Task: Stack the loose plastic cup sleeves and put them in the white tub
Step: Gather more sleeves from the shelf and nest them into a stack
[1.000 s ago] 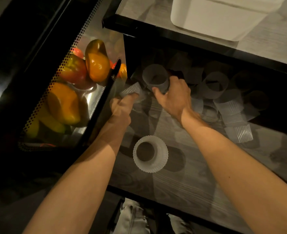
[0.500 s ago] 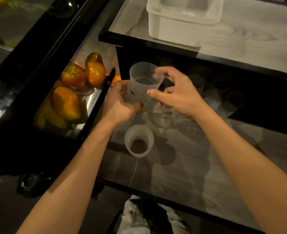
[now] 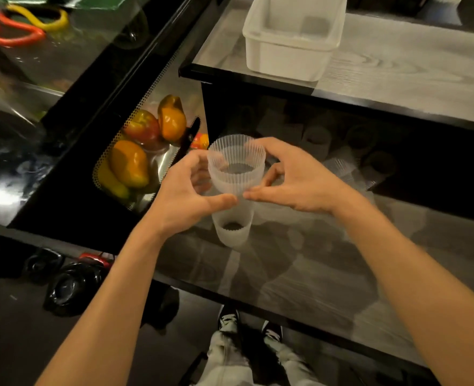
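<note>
— Head view: where are the sleeves?
— Both hands hold two nested ribbed sleeves (image 3: 236, 165) above the glass table (image 3: 300, 274). Left hand (image 3: 191, 193) and right hand (image 3: 294, 176) each have their grip clamped on the sides.
— Others?
— One upright sleeve (image 3: 232, 229) just below; the white tub (image 3: 291, 37) sits on the upper shelf.

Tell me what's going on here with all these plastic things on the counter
A person is stacking ribbed plastic cup sleeves. Both hands, left hand and right hand, hold a nested pair of sleeves above the lower counter. Another stack of sleeves stands upright just below them, and more loose sleeves lie further back in the shadow. The white tub sits on the upper counter and looks empty.
</note>
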